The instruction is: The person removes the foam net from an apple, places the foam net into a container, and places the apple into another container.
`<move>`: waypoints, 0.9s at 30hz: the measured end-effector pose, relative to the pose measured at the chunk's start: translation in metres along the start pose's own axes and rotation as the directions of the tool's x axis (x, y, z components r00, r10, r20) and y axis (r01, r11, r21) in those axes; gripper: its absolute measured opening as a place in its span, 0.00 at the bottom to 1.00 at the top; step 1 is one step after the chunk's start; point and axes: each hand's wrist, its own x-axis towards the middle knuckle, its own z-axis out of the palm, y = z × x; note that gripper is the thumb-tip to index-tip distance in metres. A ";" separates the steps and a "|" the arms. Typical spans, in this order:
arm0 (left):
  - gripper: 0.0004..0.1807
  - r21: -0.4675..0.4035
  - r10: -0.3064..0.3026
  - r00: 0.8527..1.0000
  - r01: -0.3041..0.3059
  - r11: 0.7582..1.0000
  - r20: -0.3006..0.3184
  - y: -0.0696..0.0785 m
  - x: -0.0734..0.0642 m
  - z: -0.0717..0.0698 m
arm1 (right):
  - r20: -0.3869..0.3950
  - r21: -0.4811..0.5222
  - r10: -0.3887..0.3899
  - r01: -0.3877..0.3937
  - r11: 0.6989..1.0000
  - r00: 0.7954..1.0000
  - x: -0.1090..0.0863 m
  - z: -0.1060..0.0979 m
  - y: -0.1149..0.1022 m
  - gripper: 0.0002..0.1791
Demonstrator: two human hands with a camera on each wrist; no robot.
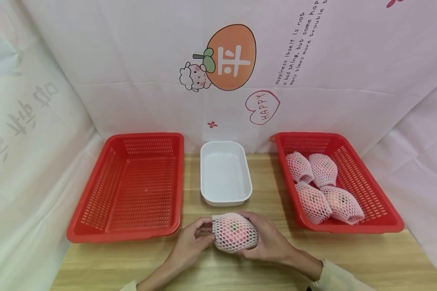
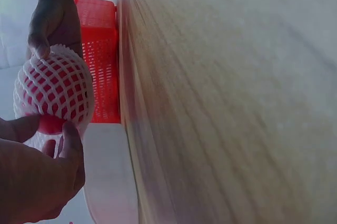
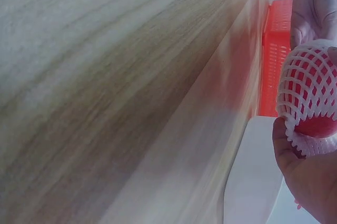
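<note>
Both hands, left hand [image 1: 189, 242] and right hand [image 1: 271, 240], clasp one netted fruit [image 1: 235, 232] low in the frame's centre; the left basket [image 1: 94, 218] and white tub [image 1: 205, 178] hold nothing, four wrapped fruits [image 1: 322, 188] wait at right, so it looks barely begun.

Low in the frame's centre, left hand [image 1: 193, 238] and right hand [image 1: 267, 238] curl inward, facing each other, gripping.

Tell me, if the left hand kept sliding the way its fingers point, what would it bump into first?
The left hand points rightward at the net-wrapped fruit, which its fingertips already touch, so that comes first. Beyond it sits the right hand cupping the other side. Depth is hard to judge.
</note>
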 end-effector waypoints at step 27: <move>0.39 0.027 0.045 0.996 -0.048 0.998 0.082 0.009 -0.003 0.006 | 0.025 0.039 -0.002 0.001 0.999 1.000 0.005 0.004 -0.015 0.50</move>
